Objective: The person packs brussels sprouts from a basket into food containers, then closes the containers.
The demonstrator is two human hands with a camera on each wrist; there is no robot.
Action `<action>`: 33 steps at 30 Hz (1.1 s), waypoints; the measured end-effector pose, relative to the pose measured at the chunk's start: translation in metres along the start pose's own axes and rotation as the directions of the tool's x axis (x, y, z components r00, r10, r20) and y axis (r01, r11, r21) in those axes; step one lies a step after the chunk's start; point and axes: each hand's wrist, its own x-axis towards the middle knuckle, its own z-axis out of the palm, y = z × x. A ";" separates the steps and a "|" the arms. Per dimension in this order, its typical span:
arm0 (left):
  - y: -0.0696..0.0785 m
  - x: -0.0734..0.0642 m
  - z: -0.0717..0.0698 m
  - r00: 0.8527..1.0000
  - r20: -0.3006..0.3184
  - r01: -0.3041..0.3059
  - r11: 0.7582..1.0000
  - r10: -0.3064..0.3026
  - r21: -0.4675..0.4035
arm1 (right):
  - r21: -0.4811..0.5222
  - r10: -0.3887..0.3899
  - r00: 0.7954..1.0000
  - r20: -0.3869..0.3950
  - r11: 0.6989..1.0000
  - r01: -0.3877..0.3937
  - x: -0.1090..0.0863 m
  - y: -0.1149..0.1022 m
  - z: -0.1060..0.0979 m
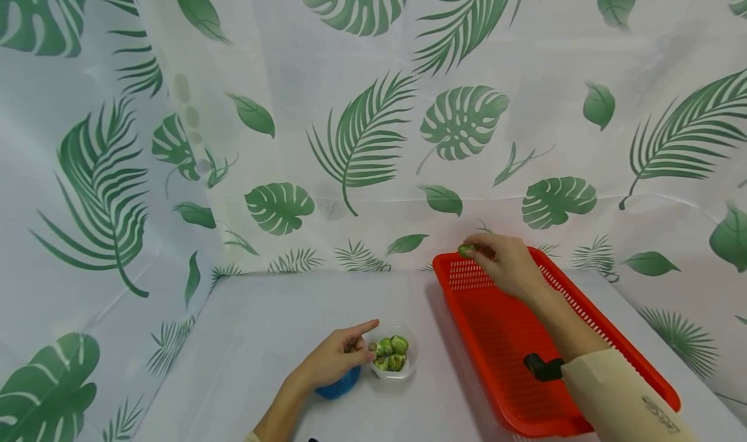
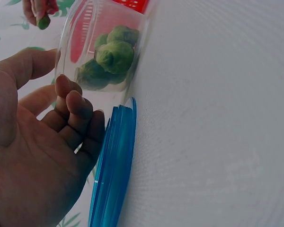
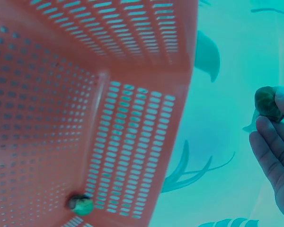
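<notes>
My right hand [image 1: 504,264] pinches a Brussels sprout [image 1: 465,250] between thumb and fingertips, above the far left corner of a red perforated basket [image 1: 496,338]. In the right wrist view the sprout [image 3: 269,103] shows outside the basket wall, and another sprout [image 3: 81,205] lies inside the basket. My left hand [image 1: 335,358] is at the left rim of a clear plastic container [image 1: 411,354] holding several Brussels sprouts [image 1: 392,351]. Its thumb tip is right at the rim, index finger stretched out, other fingers loosely bent. Beneath this hand lies a blue lid [image 2: 114,165].
The white table [image 1: 257,338] meets leaf-printed white sheeting [image 1: 373,170] at the back and sides. The long basket fills the table's right part, just right of the container. A black wrist-camera mount [image 1: 543,367] sits at my right sleeve, over the basket.
</notes>
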 end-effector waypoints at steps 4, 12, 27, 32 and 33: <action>0.001 0.000 0.000 1.000 0.001 0.002 1.000 -0.002 -0.001 | 0.015 -0.020 1.000 -0.012 1.000 0.020 0.001 -0.011 -0.001; 0.001 -0.001 0.000 1.000 -0.008 0.006 1.000 -0.006 0.006 | 0.061 -0.050 0.998 -0.034 0.997 0.052 -0.001 -0.030 0.000; 0.003 0.000 0.000 1.000 -0.016 0.016 1.000 -0.015 0.018 | 0.064 -0.125 0.990 -0.070 0.990 0.129 -0.005 -0.059 -0.004; 0.003 0.001 0.000 1.000 -0.016 0.019 1.000 -0.018 0.014 | 0.058 -0.146 0.986 -0.076 0.987 0.150 -0.007 -0.069 -0.004; 0.003 0.000 0.000 1.000 -0.016 0.019 1.000 -0.018 0.014 | 0.061 -0.147 0.986 -0.077 0.987 0.152 -0.007 -0.072 -0.004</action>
